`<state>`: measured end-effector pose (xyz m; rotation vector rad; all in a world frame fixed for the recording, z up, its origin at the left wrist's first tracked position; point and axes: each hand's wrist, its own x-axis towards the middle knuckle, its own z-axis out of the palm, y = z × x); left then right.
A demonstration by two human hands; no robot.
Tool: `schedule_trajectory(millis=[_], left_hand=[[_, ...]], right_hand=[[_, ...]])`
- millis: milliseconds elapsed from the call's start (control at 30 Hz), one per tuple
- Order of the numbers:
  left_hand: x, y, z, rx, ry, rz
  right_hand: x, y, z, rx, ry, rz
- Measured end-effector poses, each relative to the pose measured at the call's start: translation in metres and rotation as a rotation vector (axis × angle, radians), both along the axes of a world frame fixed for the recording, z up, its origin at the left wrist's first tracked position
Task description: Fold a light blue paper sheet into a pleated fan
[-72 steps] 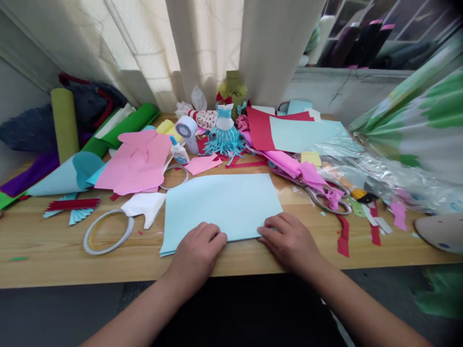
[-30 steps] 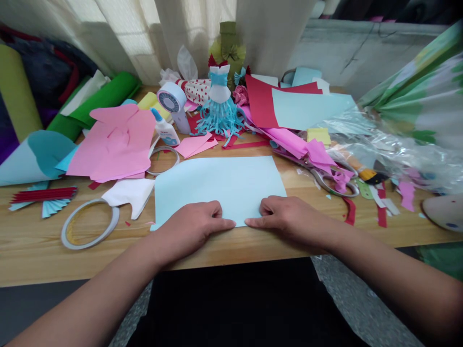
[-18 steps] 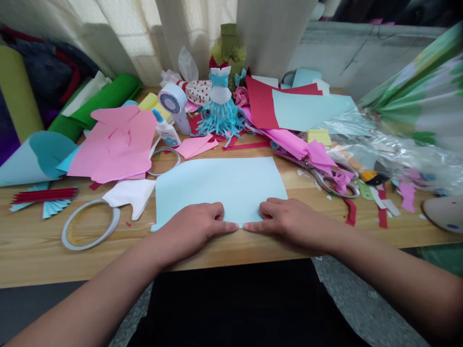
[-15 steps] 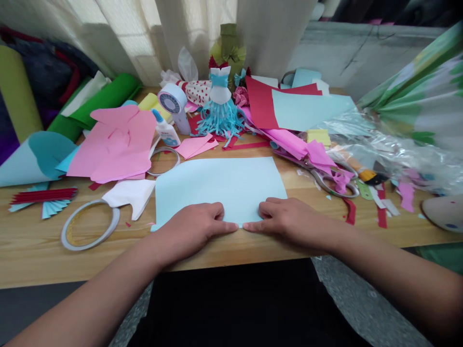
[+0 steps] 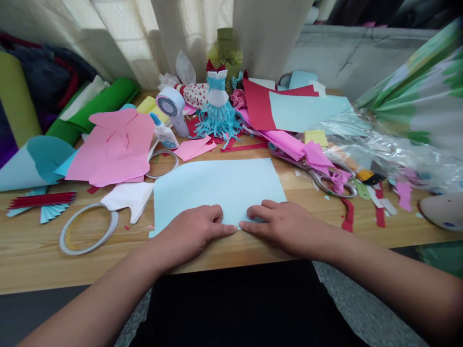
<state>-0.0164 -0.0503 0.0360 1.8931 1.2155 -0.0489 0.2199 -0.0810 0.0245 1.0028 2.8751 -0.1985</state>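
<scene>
From where I'm standing, the head camera looks down over a cluttered craft table, and the person's two bare hands are at its near side. The left hand [image 5: 191,231] lies flat and relaxed, its fingers together and gripping nothing, pressing on the near edge of a pale blue rectangular paper sheet [image 5: 217,188]. The right hand [image 5: 282,224] rests the same way, slightly curled, with its fingers on the sheet. The two sets of fingertips almost meet at the middle of that edge. The sheet lies flat on the light wooden tabletop [image 5: 36,262], and I can't tell whether it is doubled under the hands.

Left of the sheet are a white paper scrap [image 5: 128,202], a large ring of clear tape [image 5: 88,229] and a crumpled pink paper sheet [image 5: 112,149]. Just beyond the sheet stand a white glue bottle [image 5: 163,134] and a small paper dress with a blue fringed skirt [image 5: 217,111]. To the right, silver-handled scissors [image 5: 334,185] lie under pink paper scraps, near a crinkled clear plastic wrap [image 5: 379,156]. A red card [image 5: 256,103] lies partly under a second pale blue sheet [image 5: 304,111].
</scene>
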Motion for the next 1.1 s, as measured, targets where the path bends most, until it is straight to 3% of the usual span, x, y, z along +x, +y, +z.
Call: schedule_trajectory(millis=[533, 867, 1100], left_hand=[[0.001, -0.002, 0.002, 0.036, 0.037, -0.055], [-0.003, -0.002, 0.005, -0.007, 0.054, -0.037], [-0.026, -0.001, -0.005, 0.169, 0.055, -0.284]], right_hand=[[-0.001, -0.014, -0.001, 0.076, 0.022, -0.009], [0.043, -0.033, -0.003, 0.137, -0.008, -0.104], [0.071, -0.045, -0.002, 0.158, -0.076, -0.166]])
